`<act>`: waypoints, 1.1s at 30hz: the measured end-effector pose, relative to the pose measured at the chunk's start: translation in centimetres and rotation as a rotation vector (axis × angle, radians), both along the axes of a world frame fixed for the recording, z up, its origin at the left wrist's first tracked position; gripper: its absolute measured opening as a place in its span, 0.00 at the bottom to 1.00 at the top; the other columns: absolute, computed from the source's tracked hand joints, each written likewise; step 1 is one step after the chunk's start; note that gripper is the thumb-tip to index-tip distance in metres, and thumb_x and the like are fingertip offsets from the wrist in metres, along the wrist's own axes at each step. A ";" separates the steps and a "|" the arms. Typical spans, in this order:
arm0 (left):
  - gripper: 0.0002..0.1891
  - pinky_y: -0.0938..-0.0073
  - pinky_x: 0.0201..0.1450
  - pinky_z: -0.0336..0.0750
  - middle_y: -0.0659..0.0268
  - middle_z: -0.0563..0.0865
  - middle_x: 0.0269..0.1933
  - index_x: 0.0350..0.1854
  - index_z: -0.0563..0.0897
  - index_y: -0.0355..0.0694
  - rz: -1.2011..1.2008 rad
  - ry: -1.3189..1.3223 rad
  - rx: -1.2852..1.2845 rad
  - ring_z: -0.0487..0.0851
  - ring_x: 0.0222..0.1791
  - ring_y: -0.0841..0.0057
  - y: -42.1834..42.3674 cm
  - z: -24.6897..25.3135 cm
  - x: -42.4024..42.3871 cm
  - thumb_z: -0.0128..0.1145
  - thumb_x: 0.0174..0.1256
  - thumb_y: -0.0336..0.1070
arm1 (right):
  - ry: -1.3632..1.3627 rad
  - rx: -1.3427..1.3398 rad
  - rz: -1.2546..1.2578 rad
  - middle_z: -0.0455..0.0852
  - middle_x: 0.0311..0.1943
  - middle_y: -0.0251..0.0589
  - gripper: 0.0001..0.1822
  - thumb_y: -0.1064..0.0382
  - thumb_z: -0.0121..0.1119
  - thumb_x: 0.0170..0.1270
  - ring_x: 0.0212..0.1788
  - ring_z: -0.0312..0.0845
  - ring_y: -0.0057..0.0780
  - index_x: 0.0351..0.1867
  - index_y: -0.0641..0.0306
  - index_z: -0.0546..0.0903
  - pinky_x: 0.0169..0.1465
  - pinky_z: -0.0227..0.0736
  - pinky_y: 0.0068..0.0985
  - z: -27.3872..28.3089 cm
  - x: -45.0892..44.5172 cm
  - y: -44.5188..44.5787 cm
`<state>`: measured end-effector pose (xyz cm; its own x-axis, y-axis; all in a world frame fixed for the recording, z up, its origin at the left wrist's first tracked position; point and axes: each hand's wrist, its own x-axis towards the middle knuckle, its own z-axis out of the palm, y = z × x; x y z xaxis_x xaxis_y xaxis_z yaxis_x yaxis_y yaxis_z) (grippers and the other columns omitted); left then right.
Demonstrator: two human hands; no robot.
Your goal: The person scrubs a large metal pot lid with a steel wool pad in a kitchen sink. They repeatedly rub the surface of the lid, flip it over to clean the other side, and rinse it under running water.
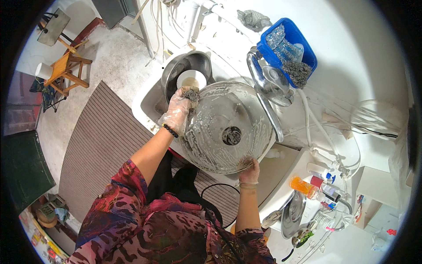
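A large round glass lid [227, 118], wet and streaked with suds, is held over a white sink [141, 107]. My left hand [179, 110], in a clear plastic glove, grips a steel wool scrubber [191, 95] at the lid's far-left edge. At the near-right rim, my right hand [249, 170], also gloved, holds the lid, with its fingertips showing through the glass. Through the glass the sink's drain appears dark. Beyond my left hand, a metal bowl [168, 71] stands in the sink with a small white bowl [191, 79] inside it.
A chrome faucet [270, 79] reaches over the lid's right side. Behind it a blue plastic container [283, 23] holds scouring pads. Bottles, including an orange one [300, 187], and a metal lid [292, 216] lie at the right. A wooden folding stool [64, 67] stands on the floor at the far left.
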<state>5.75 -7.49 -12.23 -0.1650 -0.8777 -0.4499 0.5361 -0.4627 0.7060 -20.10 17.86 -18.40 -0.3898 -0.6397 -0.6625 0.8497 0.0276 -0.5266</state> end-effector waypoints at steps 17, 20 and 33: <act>0.16 0.71 0.47 0.84 0.56 0.84 0.46 0.53 0.76 0.28 -0.104 0.367 0.069 0.85 0.42 0.68 -4.1 0.2 3.6 0.46 0.66 0.28 | 0.374 0.067 0.033 0.73 0.64 0.34 0.36 0.35 0.47 0.69 0.61 0.69 0.34 0.69 0.58 0.66 0.62 0.66 0.32 2.9 1.1 -8.9; 0.16 0.71 0.45 0.82 0.62 0.84 0.42 0.52 0.78 0.32 -0.081 0.376 -0.024 0.84 0.41 0.73 -4.7 -0.7 3.7 0.51 0.66 0.35 | 0.440 0.117 0.075 0.71 0.66 0.35 0.37 0.34 0.47 0.69 0.64 0.66 0.35 0.69 0.58 0.66 0.67 0.61 0.33 3.2 1.9 -10.0; 0.16 0.74 0.38 0.84 0.59 0.84 0.44 0.55 0.77 0.27 0.022 0.396 -0.005 0.85 0.37 0.75 -6.9 -1.9 6.1 0.47 0.73 0.32 | 0.467 0.148 0.056 0.70 0.67 0.35 0.40 0.31 0.48 0.67 0.66 0.64 0.35 0.70 0.57 0.66 0.70 0.58 0.34 3.7 2.2 -14.1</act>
<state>11.88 -14.39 -14.18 -0.3058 -0.8850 -0.3510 0.7773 -0.4450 0.4447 -17.90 3.74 -14.73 -0.6344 -0.5804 -0.5105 0.5191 0.1695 -0.8378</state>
